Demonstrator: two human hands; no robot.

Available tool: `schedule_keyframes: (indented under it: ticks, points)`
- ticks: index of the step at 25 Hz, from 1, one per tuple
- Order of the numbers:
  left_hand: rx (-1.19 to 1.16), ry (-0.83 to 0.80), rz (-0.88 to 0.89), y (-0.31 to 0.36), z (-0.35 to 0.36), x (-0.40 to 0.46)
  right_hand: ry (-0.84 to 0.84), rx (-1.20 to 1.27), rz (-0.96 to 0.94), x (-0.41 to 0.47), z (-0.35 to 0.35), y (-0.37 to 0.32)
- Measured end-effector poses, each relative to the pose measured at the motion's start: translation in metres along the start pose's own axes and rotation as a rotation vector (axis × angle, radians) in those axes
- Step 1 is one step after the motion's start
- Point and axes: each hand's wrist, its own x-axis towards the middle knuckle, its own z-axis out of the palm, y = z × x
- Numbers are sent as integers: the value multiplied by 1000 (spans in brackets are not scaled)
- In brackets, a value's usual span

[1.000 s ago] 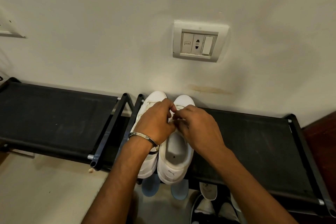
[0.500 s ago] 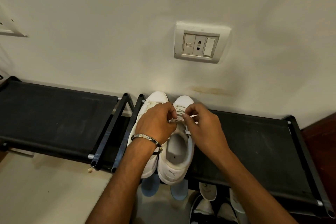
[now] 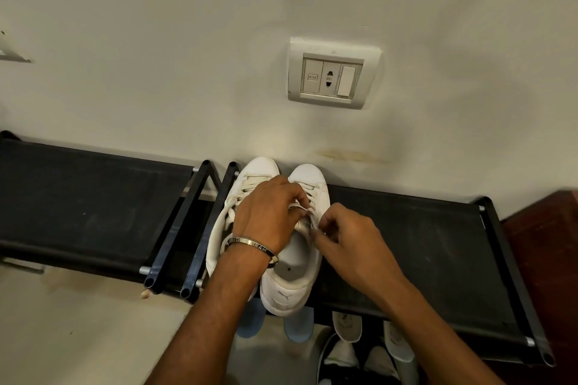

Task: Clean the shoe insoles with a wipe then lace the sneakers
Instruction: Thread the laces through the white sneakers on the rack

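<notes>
Both hands, left hand [image 3: 269, 212] and right hand [image 3: 350, 236], pinch the flat white lace [image 3: 308, 216] of the right white leather sneaker [image 3: 294, 284] at the black fabric shelf's [image 3: 422, 244] left edge; slackened fingers could let the knot loosen.

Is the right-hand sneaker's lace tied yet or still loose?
Still loose: both hands pinch the lace above the sneaker; no knot shows.

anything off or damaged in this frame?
Only the wall: a yellow-brown stain streaks the paint above the right shoe rack, below the switch plate. The two white sneakers sit straight; both hands, left hand and right hand, pinch the shoelace.
</notes>
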Motion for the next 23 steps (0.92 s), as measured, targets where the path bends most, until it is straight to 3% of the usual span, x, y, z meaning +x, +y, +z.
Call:
schedule_keyframes:
  ticks: [5, 8, 10, 13, 20, 23]
  points:
    - [-17, 3, -11, 0, -4, 1, -190, -55, 32, 2, -8, 3]
    - [-40, -65, 4, -1, -8, 2, -285, 420, 212, 4, -18, -5]
    - [-63, -105, 0, -1, -12, 2, -253, 640, 275, 6, -19, -8]
    - [-71, -158, 12, 3, -13, 2, -30, 344, 235, 15, -7, 2]
    - [-83, -85, -39, -4, -10, 0, -8, 258, 138, 16, 6, 0]
    - [-46, -67, -50, -2, -9, 2, 13, 333, 209, 21, 8, 5]
